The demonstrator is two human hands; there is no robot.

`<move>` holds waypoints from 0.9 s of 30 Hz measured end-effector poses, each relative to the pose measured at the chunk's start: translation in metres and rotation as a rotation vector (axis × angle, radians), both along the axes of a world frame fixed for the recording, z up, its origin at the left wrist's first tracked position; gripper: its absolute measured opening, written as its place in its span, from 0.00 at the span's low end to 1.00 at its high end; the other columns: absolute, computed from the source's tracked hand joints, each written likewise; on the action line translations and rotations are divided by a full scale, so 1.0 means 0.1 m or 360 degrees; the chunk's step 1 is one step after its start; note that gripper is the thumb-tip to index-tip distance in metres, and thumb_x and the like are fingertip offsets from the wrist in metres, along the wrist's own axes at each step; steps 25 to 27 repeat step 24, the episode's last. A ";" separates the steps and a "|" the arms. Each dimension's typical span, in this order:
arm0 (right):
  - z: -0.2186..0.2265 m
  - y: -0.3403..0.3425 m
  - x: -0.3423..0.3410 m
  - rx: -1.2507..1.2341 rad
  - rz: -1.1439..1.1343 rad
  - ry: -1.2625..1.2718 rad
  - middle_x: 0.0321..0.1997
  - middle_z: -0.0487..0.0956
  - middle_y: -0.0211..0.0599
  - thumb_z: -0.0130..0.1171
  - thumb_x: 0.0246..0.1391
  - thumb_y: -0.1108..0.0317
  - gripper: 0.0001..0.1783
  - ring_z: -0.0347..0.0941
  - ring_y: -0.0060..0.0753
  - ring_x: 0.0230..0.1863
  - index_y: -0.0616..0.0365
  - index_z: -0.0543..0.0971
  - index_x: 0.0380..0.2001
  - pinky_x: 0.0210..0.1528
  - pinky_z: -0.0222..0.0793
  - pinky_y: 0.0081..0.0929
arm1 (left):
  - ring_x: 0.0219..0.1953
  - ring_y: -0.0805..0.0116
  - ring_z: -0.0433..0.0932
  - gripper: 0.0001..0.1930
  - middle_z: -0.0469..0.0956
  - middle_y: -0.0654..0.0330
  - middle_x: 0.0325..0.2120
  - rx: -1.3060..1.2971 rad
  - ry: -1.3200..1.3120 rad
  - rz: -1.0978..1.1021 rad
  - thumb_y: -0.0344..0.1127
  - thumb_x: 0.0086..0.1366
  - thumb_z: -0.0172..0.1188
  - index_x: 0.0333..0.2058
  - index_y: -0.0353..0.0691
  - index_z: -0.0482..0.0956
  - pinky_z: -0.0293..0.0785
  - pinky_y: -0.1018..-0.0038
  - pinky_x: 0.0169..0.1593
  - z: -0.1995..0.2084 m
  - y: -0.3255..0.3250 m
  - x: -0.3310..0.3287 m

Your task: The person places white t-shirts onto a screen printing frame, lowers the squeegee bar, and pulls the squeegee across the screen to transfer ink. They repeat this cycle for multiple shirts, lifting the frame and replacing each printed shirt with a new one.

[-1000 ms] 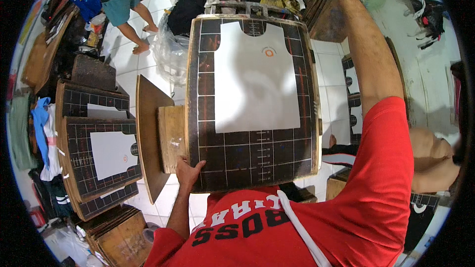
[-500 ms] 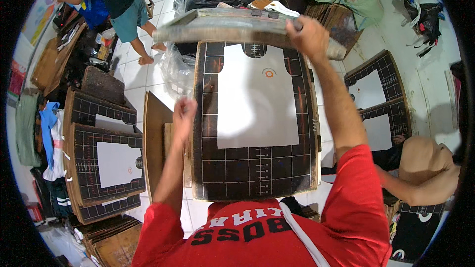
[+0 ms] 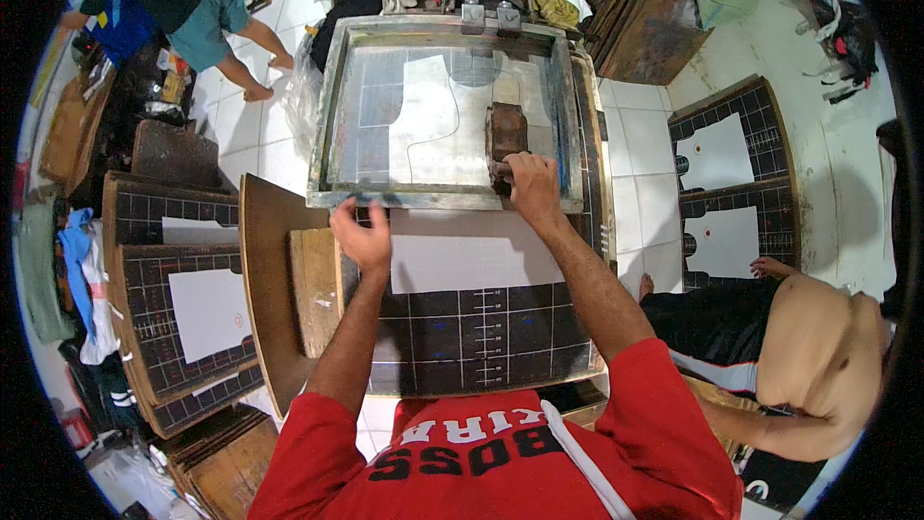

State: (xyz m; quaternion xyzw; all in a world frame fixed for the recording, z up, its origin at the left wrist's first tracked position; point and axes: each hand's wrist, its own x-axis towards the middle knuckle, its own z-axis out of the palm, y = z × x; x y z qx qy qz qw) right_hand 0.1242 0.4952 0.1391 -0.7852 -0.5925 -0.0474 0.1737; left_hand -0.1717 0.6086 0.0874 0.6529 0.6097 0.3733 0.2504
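Note:
A metal-rimmed printing screen (image 3: 322, 125) lies over the far half of a black gridded board (image 3: 423, 347), and the white cut fabric piece (image 3: 462, 260) on that board shows below it and through its mesh. Inside the screen a brown squeegee (image 3: 507, 130) sits toward the right, above the fabric. My right hand (image 3: 534, 188) is closed on its near end. At the screen's near left corner is my left hand (image 3: 364, 239), fingers apart and holding nothing, the fingertips close to the rim; whether they touch it I cannot tell.
Metal hinge clamps (image 3: 472, 15) hold the screen's far edge. An upright brown panel (image 3: 274, 279) stands left of the board. More gridded boards with white pieces lie left (image 3: 207, 313) and right (image 3: 717, 241). One person (image 3: 818, 351) sits at right; another (image 3: 207, 10) stands far left.
The raised screen has come down over the fabric. My right hand has left its rim and taken hold of the squeegee. My left hand has moved a little nearer to me.

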 end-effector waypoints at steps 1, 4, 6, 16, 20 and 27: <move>0.02 0.04 0.03 -0.0155 -0.0052 0.0037 0.42 0.81 0.35 0.68 0.45 0.74 0.18 0.75 0.43 0.50 0.52 0.81 0.43 0.55 0.61 0.44 | 0.64 0.46 0.67 0.37 0.71 0.46 0.60 0.0159 0.0307 -0.0311 0.53 0.64 0.67 0.63 0.35 0.68 0.59 0.46 0.69 0.00 -0.02 0.00; 0.14 0.09 0.10 -0.0018 -0.0015 0.0088 0.45 0.82 0.37 0.62 0.45 0.79 0.21 0.76 0.45 0.50 0.53 0.80 0.46 0.53 0.62 0.45 | 0.78 0.45 0.46 0.45 0.55 0.48 0.73 0.0356 0.0891 -0.1012 0.51 0.59 0.70 0.70 0.41 0.61 0.39 0.43 0.77 0.06 -0.01 0.01; 0.16 0.18 0.18 -0.0102 -0.0024 0.0177 0.41 0.82 0.37 0.61 0.44 0.78 0.20 0.76 0.47 0.48 0.51 0.81 0.44 0.53 0.62 0.46 | 0.77 0.45 0.46 0.46 0.55 0.48 0.73 0.0359 0.0905 -0.0975 0.49 0.57 0.71 0.71 0.42 0.60 0.40 0.41 0.76 0.05 -0.01 0.03; 0.07 0.94 1.19 -0.0127 -0.0236 0.0099 0.42 0.86 0.44 0.58 0.44 0.70 0.21 0.81 0.51 0.45 0.51 0.85 0.45 0.50 0.65 0.48 | 0.77 0.48 0.49 0.48 0.55 0.52 0.74 0.0421 0.0879 -0.0957 0.45 0.53 0.70 0.72 0.45 0.58 0.44 0.40 0.75 -0.04 0.03 0.02; 0.07 0.91 1.13 -0.0195 -0.0257 0.0068 0.39 0.86 0.46 0.62 0.44 0.69 0.19 0.82 0.52 0.45 0.51 0.86 0.43 0.52 0.66 0.48 | 0.77 0.49 0.48 0.47 0.55 0.52 0.74 0.0433 0.0872 -0.0954 0.46 0.54 0.69 0.72 0.45 0.59 0.43 0.42 0.76 -0.05 0.04 0.02; 0.08 0.57 0.83 -0.0323 -0.0295 0.0287 0.45 0.86 0.53 0.68 0.41 0.67 0.27 0.82 0.49 0.55 0.49 0.86 0.51 0.79 0.49 0.42 | 0.77 0.49 0.47 0.48 0.53 0.52 0.74 0.0400 0.0835 -0.0974 0.47 0.55 0.69 0.73 0.47 0.57 0.40 0.43 0.77 -0.09 0.04 -0.01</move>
